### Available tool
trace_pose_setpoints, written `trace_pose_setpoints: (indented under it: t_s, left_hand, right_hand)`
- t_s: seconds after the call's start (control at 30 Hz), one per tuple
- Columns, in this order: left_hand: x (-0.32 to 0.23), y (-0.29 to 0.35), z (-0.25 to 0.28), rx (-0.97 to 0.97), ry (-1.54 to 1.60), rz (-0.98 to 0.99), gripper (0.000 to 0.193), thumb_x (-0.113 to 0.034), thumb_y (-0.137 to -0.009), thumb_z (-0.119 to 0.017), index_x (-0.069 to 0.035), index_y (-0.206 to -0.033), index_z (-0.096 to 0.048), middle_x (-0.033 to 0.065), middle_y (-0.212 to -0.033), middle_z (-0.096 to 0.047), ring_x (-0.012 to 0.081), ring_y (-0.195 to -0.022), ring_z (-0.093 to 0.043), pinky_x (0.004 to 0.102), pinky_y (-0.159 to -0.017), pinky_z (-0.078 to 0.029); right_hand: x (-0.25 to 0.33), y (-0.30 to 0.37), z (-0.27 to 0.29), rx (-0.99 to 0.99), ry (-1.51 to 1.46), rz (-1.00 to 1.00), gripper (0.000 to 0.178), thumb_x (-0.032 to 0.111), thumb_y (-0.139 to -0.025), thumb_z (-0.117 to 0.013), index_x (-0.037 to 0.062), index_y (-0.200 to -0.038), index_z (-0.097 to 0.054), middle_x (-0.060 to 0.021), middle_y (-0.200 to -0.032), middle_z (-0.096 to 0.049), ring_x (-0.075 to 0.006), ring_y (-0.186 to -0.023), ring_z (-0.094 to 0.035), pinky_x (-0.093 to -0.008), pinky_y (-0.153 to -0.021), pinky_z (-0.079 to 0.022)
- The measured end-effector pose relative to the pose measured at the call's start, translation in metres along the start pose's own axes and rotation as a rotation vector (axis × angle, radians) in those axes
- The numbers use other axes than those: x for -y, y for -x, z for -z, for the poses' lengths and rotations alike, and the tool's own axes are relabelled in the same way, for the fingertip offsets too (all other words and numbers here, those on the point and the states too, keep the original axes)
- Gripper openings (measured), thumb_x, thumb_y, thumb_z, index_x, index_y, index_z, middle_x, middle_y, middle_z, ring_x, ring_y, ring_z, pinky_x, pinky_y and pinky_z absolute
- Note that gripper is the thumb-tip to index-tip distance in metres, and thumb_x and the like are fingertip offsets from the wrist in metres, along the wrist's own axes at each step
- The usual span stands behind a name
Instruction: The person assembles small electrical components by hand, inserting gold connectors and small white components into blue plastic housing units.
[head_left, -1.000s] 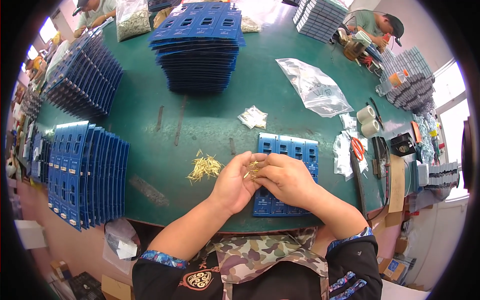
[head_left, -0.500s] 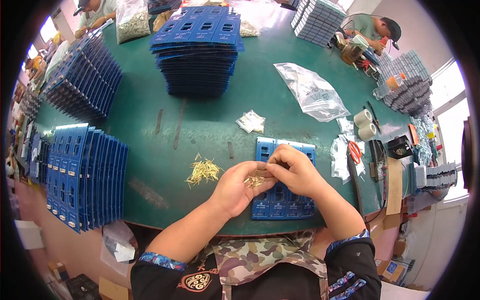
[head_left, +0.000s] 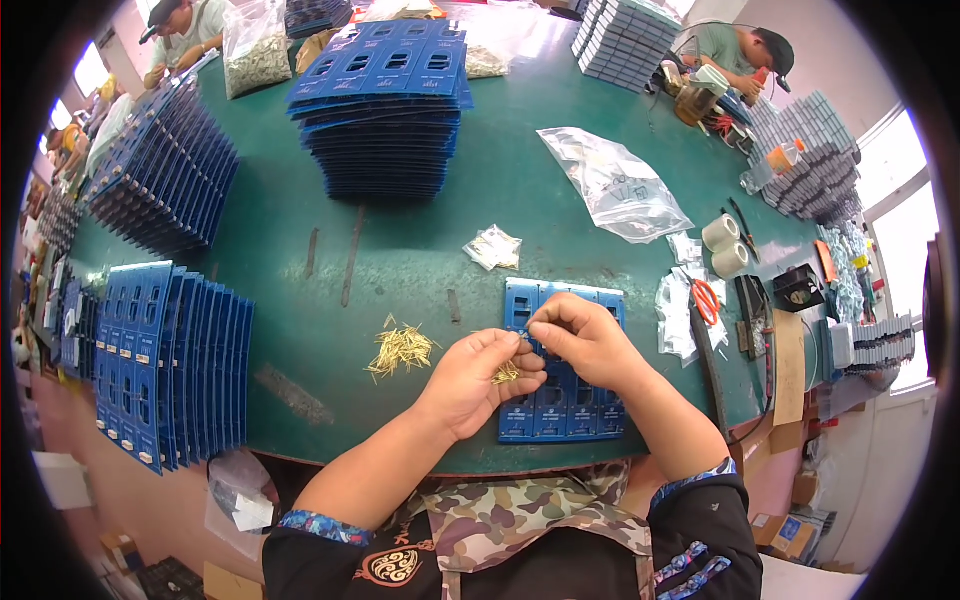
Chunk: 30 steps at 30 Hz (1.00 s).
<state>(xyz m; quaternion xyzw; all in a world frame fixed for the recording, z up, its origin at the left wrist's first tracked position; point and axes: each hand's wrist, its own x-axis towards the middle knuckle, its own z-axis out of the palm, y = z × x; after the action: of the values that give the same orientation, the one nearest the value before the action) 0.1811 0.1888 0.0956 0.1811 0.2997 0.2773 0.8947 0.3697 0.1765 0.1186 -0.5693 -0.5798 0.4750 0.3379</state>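
a wide green tabletop [head_left: 300, 300] fills most of the view, its near edge curving along the bottom. bright daylight pours in from a window [head_left: 915, 215] on the right and another pale window [head_left: 90, 70] at the upper left, and it washes out the far end of the tabletop. the wall [head_left: 830, 60] at the upper right is a plain pinkish tone. below the tabletop edge on the left lies a light floor [head_left: 70, 480] with a white box and crumpled plastic on it. at the lower right, brown cardboard boxes [head_left: 785, 500] stand on the floor beside the tabletop.
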Motion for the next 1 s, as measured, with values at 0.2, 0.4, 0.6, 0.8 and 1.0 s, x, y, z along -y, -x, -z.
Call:
trace_pose_setpoints:
  t_s: [0.2, 0.4, 0.6, 0.8, 1.0]
  left_hand:
    - [0.003, -0.002, 0.000, 0.005, -0.046, -0.010, 0.019, -0.020, -0.098, -0.049, -0.002, -0.098, -0.056, 0.0093, -0.093, -0.061, 0.0165, -0.084, -0.062, 0.0300, -0.077, -0.056]
    - [0.005, -0.004, 0.001, 0.006, -0.027, -0.036, 0.018, -0.019, -0.097, -0.052, -0.002, -0.096, -0.056, 0.0096, -0.092, -0.062, 0.0183, -0.085, -0.063, 0.0301, -0.077, -0.056]
    - [0.000, 0.000, -0.002, -0.064, -0.003, -0.049, 0.011, -0.014, -0.095, -0.054, -0.003, -0.094, -0.057, 0.0101, -0.090, -0.063, 0.0234, -0.086, -0.065, 0.0304, -0.076, -0.056]
    - [0.001, -0.001, -0.002, -0.069, 0.009, -0.033, 0.011, -0.013, -0.094, -0.054, -0.003, -0.093, -0.058, 0.0105, -0.090, -0.063, 0.0239, -0.085, -0.065, 0.0297, -0.074, -0.057]
    - [0.002, -0.003, 0.001, -0.051, 0.022, -0.037, 0.011, -0.012, -0.094, -0.054, -0.003, -0.093, -0.058, 0.0113, -0.089, -0.064, 0.0240, -0.084, -0.066, 0.0299, -0.072, -0.058]
  right_hand:
    - [0.004, 0.004, -0.003, 0.026, 0.077, 0.046, 0.016, 0.014, -0.088, -0.063, -0.0021, -0.088, -0.061, -0.0079, -0.084, -0.060, -0.0131, -0.075, -0.059, -0.0278, -0.067, -0.048]
    - [0.001, 0.005, 0.003, -0.023, 0.020, 0.004, 0.016, 0.015, -0.089, -0.063, -0.0008, -0.087, -0.061, -0.0046, -0.076, -0.058, -0.0109, -0.070, -0.056, -0.0272, -0.062, -0.047]
    - [-0.011, -0.002, 0.044, -0.235, 0.141, 0.090, 0.011, 0.010, -0.090, -0.060, 0.0009, -0.084, -0.058, 0.0000, -0.079, -0.055, -0.0067, -0.070, -0.051, -0.0229, -0.062, -0.043]
    - [-0.021, -0.006, 0.045, -0.199, 0.432, 0.261, 0.008, 0.010, -0.082, -0.064, 0.0027, -0.081, -0.063, -0.0100, -0.082, -0.056, -0.0267, -0.076, -0.058, -0.0347, -0.068, -0.047]
    - [-0.023, -0.010, 0.042, -0.131, 0.562, 0.233, 0.012, 0.015, -0.081, -0.064, 0.0034, -0.081, -0.063, -0.0100, -0.083, -0.057, -0.0303, -0.079, -0.059, -0.0381, -0.070, -0.048]
